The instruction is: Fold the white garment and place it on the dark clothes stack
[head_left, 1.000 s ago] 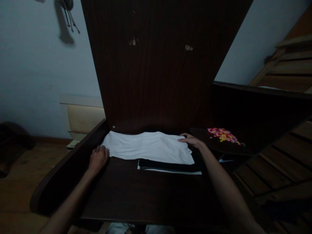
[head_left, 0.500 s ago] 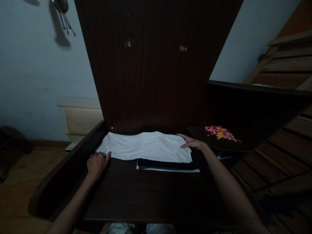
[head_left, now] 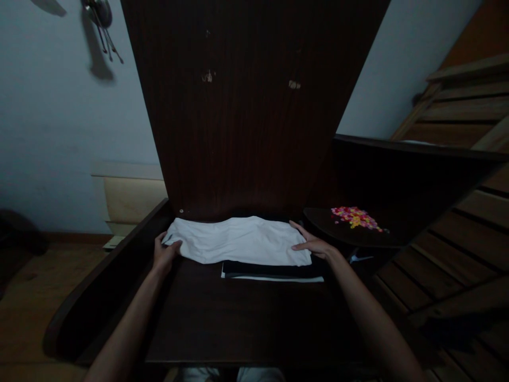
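A long strip of folded white cloth [head_left: 238,240] lies across the back of the dark wooden desk [head_left: 222,323]. Its left end is gripped by my left hand [head_left: 165,255], thumb on top and fingers round the far edge. At the other end my right hand [head_left: 314,245] holds the cloth, with the thumb over it and the fingers behind. Beneath the right half, a dark folded cloth [head_left: 274,269] sticks out toward me, with a thin white layer under it. Whether the white cloth is a garment I cannot tell.
A small side shelf [head_left: 338,233] on the right bears a heap of pink, red and yellow bits [head_left: 356,217]. A raised side board [head_left: 107,286] bounds the desk on the left. Behind the cloth stands a tall dark panel [head_left: 246,132]. Wooden slats [head_left: 461,228] are at the far right.
My left hand has turned and moved slightly up and right, its fingers now round the cloth's left end, which is drawn in a little. My right hand keeps its hold.
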### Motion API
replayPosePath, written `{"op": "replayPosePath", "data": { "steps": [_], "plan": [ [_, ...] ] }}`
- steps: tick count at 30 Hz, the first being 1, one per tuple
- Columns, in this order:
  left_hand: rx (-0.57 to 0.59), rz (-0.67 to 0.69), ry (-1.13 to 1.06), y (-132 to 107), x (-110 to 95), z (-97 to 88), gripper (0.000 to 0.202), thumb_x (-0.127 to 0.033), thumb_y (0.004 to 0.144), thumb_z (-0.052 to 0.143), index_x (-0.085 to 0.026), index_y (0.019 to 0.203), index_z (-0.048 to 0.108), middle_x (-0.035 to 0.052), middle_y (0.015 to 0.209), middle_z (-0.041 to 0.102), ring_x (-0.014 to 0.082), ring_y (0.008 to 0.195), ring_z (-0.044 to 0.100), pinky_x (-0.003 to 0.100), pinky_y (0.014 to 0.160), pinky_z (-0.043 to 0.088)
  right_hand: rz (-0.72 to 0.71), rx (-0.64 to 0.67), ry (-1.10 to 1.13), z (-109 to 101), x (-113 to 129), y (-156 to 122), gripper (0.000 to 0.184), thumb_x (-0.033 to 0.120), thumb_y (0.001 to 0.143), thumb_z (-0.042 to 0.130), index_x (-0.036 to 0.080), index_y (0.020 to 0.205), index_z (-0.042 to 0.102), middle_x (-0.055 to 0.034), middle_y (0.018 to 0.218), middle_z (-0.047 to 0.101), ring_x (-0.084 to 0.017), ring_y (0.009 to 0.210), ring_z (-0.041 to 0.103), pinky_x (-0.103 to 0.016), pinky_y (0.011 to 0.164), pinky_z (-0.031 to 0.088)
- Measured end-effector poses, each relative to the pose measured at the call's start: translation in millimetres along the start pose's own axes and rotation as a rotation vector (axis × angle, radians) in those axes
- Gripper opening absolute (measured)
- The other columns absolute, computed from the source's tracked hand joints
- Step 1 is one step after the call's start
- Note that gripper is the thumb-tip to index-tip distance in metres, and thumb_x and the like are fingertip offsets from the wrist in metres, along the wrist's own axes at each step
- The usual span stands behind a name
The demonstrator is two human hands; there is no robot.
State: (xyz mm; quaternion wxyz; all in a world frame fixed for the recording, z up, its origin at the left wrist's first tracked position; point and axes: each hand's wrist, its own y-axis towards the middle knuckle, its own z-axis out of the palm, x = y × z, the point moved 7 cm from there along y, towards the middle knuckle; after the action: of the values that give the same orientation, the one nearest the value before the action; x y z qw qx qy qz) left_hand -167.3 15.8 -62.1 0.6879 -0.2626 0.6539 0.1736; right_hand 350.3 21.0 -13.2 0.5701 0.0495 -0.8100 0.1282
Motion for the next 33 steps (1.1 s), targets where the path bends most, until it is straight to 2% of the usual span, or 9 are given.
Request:
{"op": "replayPosePath", "data": {
  "steps": [4,8,12,16,21,24,27,30,33],
  "plan": [
    [0.227,-0.150,-0.194,1.0,-2.9,8.2,0.060,-0.005,0.061,0.067,-0.016,0.120,0.064,0.0039,0.084,0.067,0.0092,0.057,0.059,0.019,0.055,0.049,0.022,-0.068,0.056,-7.8,2.3,1.0,0.093,0.020,0.058,0.078,0.027,0.145,0.045,-0.0090,0.144,0.053,-0.026,0.124,0.057,-0.037,0.099,0.050],
    [0.119,-0.063,-0.114,5.2,-7.5,-14.1,0.061,-0.004,0.061,0.070,-0.014,0.122,0.068,0.0020,0.074,0.068,0.0089,0.056,0.058,0.019,0.056,0.048,0.062,-0.105,0.125,-14.4,-4.4,1.1,0.088,0.016,0.060,0.073,0.027,0.144,0.047,-0.0081,0.137,0.059,-0.025,0.115,0.063,-0.036,0.091,0.054],
    [0.078,-0.099,-0.082,0.8,0.8,-27.1,0.050,0.004,0.058,0.069,-0.014,0.104,0.075,0.0096,0.100,0.073,0.0154,0.080,0.068,0.023,0.070,0.054,0.090,-0.140,-0.074,-18.2,-17.0,3.6,0.079,0.011,0.058,0.071,0.023,0.135,0.057,-0.0098,0.144,0.054,-0.026,0.125,0.056,-0.039,0.105,0.044],
    [0.129,-0.271,-0.210,-6.9,7.6,-24.6,0.024,0.003,0.069,0.064,-0.014,0.084,0.074,0.0093,0.101,0.072,0.0126,0.082,0.068,0.019,0.072,0.055,-0.012,-0.195,-0.269,-22.2,-9.0,7.8,0.068,0.020,0.064,0.074,0.018,0.131,0.060,-0.0110,0.140,0.057,-0.027,0.128,0.053,-0.038,0.110,0.039],
    [0.211,-0.364,-0.323,-14.0,4.3,-12.6,0.021,0.001,0.079,0.058,-0.014,0.084,0.071,0.0064,0.092,0.070,0.0092,0.071,0.064,0.015,0.061,0.055,0.045,-0.313,-0.601,-22.3,5.6,5.2,0.051,0.026,0.072,0.072,0.021,0.123,0.065,-0.0115,0.124,0.067,-0.031,0.118,0.059,-0.039,0.104,0.042],
    [0.251,-0.415,-0.330,-16.4,6.7,-5.7,0.023,0.003,0.079,0.056,-0.013,0.086,0.071,0.0026,0.075,0.063,0.0059,0.054,0.056,0.014,0.051,0.051,0.003,-0.379,-0.820,-6.4,22.7,1.8,0.046,0.028,0.078,0.068,0.019,0.124,0.065,-0.0145,0.131,0.062,-0.033,0.122,0.056,-0.040,0.107,0.038],
    [0.311,-0.391,-0.311,-16.1,6.6,0.4,0.032,0.005,0.073,0.054,-0.013,0.094,0.071,-0.0005,0.067,0.059,0.0048,0.047,0.050,0.014,0.046,0.046,-0.141,-0.376,-0.907,25.1,44.9,4.0,0.046,0.035,0.086,0.059,0.017,0.129,0.062,-0.0150,0.143,0.053,-0.033,0.130,0.048,-0.042,0.112,0.033],
    [0.338,-0.254,-0.287,-13.5,0.5,3.0,0.043,0.003,0.066,0.057,-0.014,0.103,0.071,0.0016,0.080,0.067,0.0060,0.055,0.056,0.015,0.049,0.046,-0.305,-0.333,-0.885,60.6,64.8,14.5,0.051,0.044,0.093,0.048,0.015,0.134,0.058,-0.0149,0.150,0.046,-0.031,0.140,0.038,-0.045,0.116,0.027],
    [0.255,-0.134,-0.222,-11.2,-4.9,-2.2,0.046,0.004,0.061,0.059,-0.014,0.101,0.073,0.0047,0.099,0.071,0.0086,0.069,0.063,0.015,0.057,0.049,-0.432,-0.303,-0.824,89.4,74.6,32.5,0.055,0.049,0.096,0.041,0.017,0.139,0.054,-0.0119,0.154,0.041,-0.029,0.147,0.026,-0.048,0.119,0.023]
  ]
}}
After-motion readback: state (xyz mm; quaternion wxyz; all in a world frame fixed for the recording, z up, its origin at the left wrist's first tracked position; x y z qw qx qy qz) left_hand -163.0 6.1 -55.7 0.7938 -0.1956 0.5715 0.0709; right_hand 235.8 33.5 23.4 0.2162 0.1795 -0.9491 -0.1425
